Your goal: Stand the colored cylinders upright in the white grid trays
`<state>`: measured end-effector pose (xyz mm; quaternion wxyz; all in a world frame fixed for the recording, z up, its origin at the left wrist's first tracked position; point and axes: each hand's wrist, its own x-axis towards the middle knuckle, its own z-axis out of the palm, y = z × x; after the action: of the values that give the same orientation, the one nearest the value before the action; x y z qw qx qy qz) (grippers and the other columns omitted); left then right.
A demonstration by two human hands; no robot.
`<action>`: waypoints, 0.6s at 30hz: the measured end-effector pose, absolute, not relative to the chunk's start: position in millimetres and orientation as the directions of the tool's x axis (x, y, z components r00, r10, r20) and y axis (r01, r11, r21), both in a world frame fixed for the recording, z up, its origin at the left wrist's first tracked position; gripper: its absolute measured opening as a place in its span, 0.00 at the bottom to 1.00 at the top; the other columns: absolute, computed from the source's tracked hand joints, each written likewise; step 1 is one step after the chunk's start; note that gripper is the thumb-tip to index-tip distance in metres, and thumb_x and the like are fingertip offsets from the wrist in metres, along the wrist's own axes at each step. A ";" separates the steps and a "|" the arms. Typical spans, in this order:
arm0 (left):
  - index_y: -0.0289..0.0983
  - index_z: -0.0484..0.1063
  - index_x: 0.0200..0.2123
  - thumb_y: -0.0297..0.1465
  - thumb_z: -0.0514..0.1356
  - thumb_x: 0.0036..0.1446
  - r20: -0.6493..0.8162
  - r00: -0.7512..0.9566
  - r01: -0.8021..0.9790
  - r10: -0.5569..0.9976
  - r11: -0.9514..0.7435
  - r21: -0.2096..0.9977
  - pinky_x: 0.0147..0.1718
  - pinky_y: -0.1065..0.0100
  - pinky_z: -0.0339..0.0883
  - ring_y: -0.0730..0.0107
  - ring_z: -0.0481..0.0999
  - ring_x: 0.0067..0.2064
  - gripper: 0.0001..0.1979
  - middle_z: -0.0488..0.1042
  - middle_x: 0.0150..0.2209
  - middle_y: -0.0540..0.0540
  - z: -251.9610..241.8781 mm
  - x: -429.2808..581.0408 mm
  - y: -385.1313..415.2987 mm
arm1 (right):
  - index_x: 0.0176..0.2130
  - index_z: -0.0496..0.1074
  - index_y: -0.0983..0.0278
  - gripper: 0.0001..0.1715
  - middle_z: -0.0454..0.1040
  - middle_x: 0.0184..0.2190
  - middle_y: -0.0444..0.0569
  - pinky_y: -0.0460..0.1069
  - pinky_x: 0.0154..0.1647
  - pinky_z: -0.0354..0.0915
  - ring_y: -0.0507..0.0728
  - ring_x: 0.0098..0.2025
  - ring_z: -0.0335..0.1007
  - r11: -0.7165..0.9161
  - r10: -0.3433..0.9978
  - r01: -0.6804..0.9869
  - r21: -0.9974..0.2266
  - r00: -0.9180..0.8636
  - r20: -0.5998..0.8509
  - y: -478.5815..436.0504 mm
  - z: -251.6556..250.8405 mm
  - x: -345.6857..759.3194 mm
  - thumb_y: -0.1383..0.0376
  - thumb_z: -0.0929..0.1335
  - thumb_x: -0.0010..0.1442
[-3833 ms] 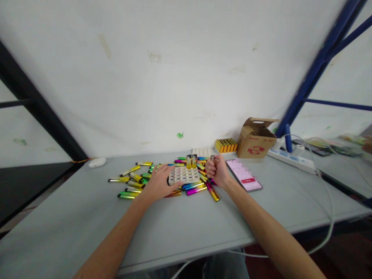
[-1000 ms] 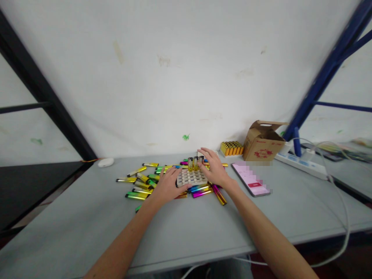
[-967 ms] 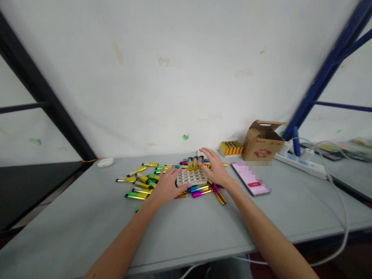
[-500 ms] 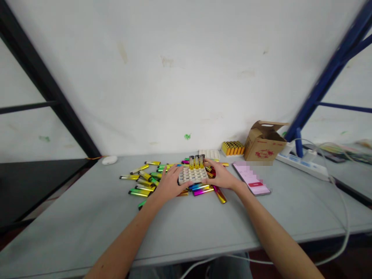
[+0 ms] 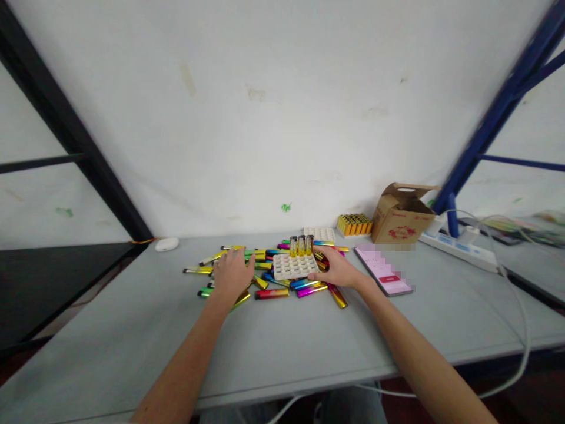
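Gripping a mostly unfilled tray [image 5: 286,271], three lighters [image 5: 301,246] at its far edge, the right hand [image 5: 338,268] steadied it; the left hand [image 5: 232,274] hid its grip.

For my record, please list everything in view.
loose lighters: many, multicoloured, centre
front tray: one, white, centre
rear tray: one, white, behind
upright lighters: three, yellowish, front tray
cylinders: many, orange, rear
box: one, brown, rear
phone: one, pinkish, right
power strip: one, white, right
cables: several, white, right
rounded device: one, white, left
table: one, grey, beneath
wall: one, white, rear
frames: two, black left, blue right
left hand: one, over lighters
right hand: one, on front tray
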<state>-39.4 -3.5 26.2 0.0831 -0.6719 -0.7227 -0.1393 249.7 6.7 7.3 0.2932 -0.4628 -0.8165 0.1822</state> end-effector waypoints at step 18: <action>0.31 0.65 0.54 0.27 0.53 0.58 0.299 -0.127 0.976 0.946 0.066 0.208 0.50 0.60 0.66 0.54 0.70 0.53 0.20 0.68 0.53 0.34 20.0 -61.1 6.7 | 0.60 0.63 0.67 0.47 0.65 0.59 0.62 0.63 0.61 0.56 0.68 0.60 0.61 0.511 0.859 0.652 -0.560 -0.376 0.347 7.5 -1.7 245.5 0.49 0.73 0.48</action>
<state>-61.1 6.7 20.0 0.0417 -0.6592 -0.7288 -0.1806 245.5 7.5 -1.7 0.3096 -0.4649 -0.8123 0.1676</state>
